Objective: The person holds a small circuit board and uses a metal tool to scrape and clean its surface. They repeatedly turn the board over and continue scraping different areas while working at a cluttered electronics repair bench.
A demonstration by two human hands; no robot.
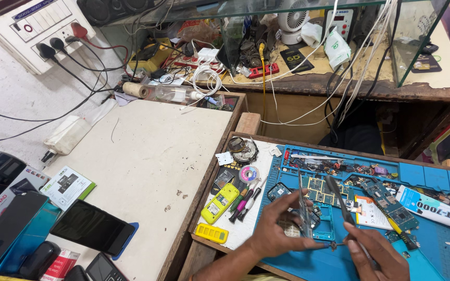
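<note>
Two hands work low over a blue repair mat (438, 250) that covers the right part of the bench. Fingers of the left hand (274, 229) are closed around a small grey phone frame (304, 212), holding it on edge just above the mat, beside loose green circuit boards (319, 190). In the right hand (378, 252) a pair of tweezers (339, 205) is pinched like a pen, its lower tips pointing down towards a tiny dark part (335, 243) that lies on the mat between the two hands; whether the tips already touch it I cannot tell.

Judging by this, the step in hand is fine picking or placing of a small part next to the opened phone. A next move would call for a steady left grip on the frame and a very light, exact closing of the tweezer tips, since the part looks easy to flick away.

Left of the mat lie a yellow keypad phone (220, 202), a yellow battery (211, 233), several screwdrivers (246, 199) and a solder spool (248, 174). A white glue tube (436, 209) rests at the mat's right side.
</note>
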